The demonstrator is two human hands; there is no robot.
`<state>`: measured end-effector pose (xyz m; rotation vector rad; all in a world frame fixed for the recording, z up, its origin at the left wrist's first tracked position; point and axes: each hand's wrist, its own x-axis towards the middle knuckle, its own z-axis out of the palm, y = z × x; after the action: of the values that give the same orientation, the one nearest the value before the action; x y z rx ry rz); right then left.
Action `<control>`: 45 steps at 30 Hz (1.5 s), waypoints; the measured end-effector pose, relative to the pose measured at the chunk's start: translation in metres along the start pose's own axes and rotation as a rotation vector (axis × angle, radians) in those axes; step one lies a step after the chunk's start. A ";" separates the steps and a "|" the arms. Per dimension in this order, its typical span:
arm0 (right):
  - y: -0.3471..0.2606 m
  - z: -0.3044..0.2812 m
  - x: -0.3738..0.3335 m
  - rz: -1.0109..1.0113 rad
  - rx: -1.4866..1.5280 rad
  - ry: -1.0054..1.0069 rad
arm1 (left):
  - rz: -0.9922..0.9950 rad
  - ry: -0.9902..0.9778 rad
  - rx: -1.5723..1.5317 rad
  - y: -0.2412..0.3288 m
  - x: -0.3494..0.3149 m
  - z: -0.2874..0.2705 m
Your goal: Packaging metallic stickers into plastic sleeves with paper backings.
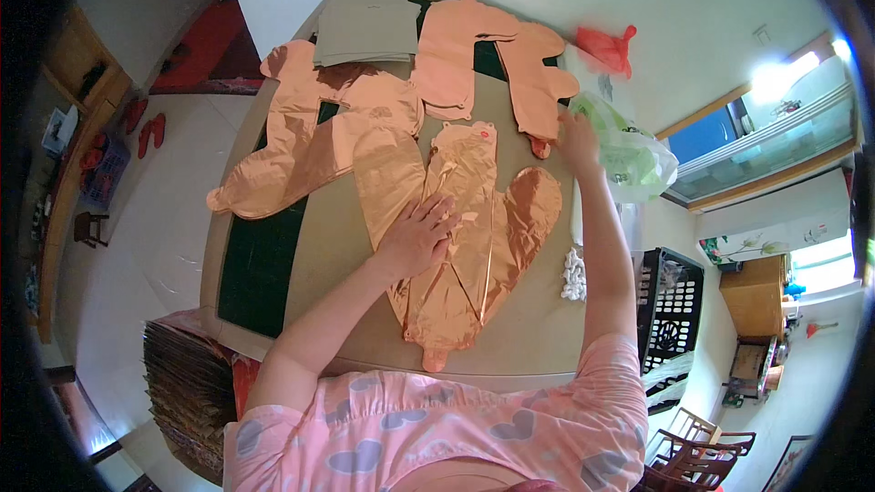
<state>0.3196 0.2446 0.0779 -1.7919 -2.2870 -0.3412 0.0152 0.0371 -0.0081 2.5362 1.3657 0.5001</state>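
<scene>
A rose-gold foil balloon (460, 219), flat and creased, lies in front of me with a rounded side lobe and a small tab at its near end. My left hand (421, 235) rests on its middle, palm down with the fingers spread. My right hand (578, 140) reaches to the table's far right, between a stack of flat pink-gold foil balloons (538, 82) and a green-and-white plastic bag (624, 148). Its fingers are too unclear to show whether they grip anything. More shiny flat foil balloons (301, 150) lie at the left.
Grey-beige sheets (366, 29) are stacked at the table's (314, 292) far side. A red plastic bag (606, 47) lies far right. White small pieces (573, 275) sit at the right edge, beside a black crate (670, 310). A tall bundle of cardboard sheets (187, 392) stands near left.
</scene>
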 end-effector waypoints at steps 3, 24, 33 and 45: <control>-0.033 -0.006 -0.020 -0.034 0.221 0.196 | -0.006 0.025 -0.005 0.000 -0.005 0.000; -0.104 0.041 -0.121 -0.166 0.876 0.047 | -0.045 0.198 0.021 -0.065 0.080 -0.095; -0.097 0.001 -0.116 0.034 1.131 0.018 | -0.278 0.259 0.342 -0.260 0.141 -0.088; -0.080 -0.003 -0.154 0.140 1.080 0.039 | -0.137 0.501 0.625 -0.294 0.145 -0.093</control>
<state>0.2780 0.0833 0.0296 -1.2863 -1.7035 0.7396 -0.1720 0.3217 0.0040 2.8682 2.1430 0.8310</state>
